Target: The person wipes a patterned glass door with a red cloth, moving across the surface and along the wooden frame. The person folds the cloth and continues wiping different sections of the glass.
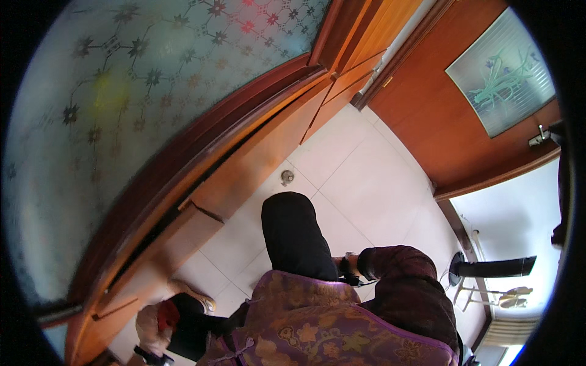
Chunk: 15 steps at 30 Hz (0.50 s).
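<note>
At the lower left, my left hand [149, 325] is closed around a red, cloth-like thing [168, 315] beside my black-trousered leg. A black band [153, 356] circles that wrist. Only a small part of my right hand [339, 262] shows, by my dark raised knee [295, 233]. Its fingers are hidden behind the leg, and a dark band with a thin cable [366, 283] lies at the wrist. Long orange-brown wooden drawer fronts [256, 171] run diagonally along my left. A sandalled foot [201, 299] rests on the floor close to them.
A round metal floor drain [287, 177] sits in the pale tiles [348, 187]. Patterned covering [151, 91] tops the wooden furniture. Ahead right stands a brown door [425, 100] with a glass pane [503, 73]. A black stand-like object [494, 267] and a folding chair [512, 297] are at right.
</note>
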Tool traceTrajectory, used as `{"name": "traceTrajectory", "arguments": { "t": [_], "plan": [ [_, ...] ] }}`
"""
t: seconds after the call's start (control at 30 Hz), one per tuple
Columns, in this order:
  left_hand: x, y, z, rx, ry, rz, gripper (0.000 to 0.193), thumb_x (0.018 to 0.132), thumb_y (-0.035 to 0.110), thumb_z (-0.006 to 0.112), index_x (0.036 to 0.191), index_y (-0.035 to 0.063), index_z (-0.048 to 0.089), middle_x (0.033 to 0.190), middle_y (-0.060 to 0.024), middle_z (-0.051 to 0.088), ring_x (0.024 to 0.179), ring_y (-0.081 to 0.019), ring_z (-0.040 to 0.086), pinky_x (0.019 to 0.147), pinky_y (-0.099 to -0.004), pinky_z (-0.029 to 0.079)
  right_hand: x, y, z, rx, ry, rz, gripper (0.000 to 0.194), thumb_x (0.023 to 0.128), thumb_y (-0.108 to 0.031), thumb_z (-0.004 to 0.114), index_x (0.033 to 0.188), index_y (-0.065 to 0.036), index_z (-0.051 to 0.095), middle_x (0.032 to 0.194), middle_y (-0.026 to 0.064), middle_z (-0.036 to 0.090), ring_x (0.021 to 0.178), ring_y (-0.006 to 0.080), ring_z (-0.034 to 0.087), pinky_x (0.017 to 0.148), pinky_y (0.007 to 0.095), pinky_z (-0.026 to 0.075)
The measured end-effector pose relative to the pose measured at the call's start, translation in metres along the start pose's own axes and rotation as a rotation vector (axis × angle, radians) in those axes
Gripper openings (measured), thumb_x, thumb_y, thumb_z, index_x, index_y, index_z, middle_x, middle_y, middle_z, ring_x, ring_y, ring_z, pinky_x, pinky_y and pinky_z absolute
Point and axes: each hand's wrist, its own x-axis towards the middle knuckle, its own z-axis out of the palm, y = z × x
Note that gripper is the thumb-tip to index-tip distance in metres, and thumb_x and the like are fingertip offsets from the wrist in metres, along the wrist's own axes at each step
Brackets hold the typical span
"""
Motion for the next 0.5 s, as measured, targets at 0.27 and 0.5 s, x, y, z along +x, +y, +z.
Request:
{"name": "traceTrajectory", "arguments": {
  "t": [0.27, 0.5],
  "plan": [
    [0.007, -0.063, -0.013, -0.149, -0.298, -0.157, 0.062, 0.065, 0.023, 0.071, 0.124, 0.0045, 0.060, 0.112, -0.0223, 0.066, 0.101, -0.0456, 0.062, 0.092, -0.0519, 0.050, 0.014, -0.077, 0.028, 0.128, -0.025, -0.102, 0.021, 0.101, -0.014, 0.048, 0.108, -0.004, 0.065, 0.098, 0.0044, 0.067, 0.087, 0.0184, 0.062, 0.075, 0.0327, 0.050],
    [0.007, -0.050, -0.009, 0.044, -0.078, 0.027, 0.052, 0.078, 0.024, 0.068, 0.123, 0.0004, 0.060, 0.112, -0.0221, 0.067, 0.104, -0.0411, 0.064, 0.094, -0.0482, 0.051, 0.017, -0.041, 0.052, 0.068, -0.009, -0.133, 0.021, 0.101, -0.014, 0.048, 0.108, -0.004, 0.065, 0.098, 0.0046, 0.067, 0.088, 0.0187, 0.062, 0.075, 0.0328, 0.050]
  ]
}}
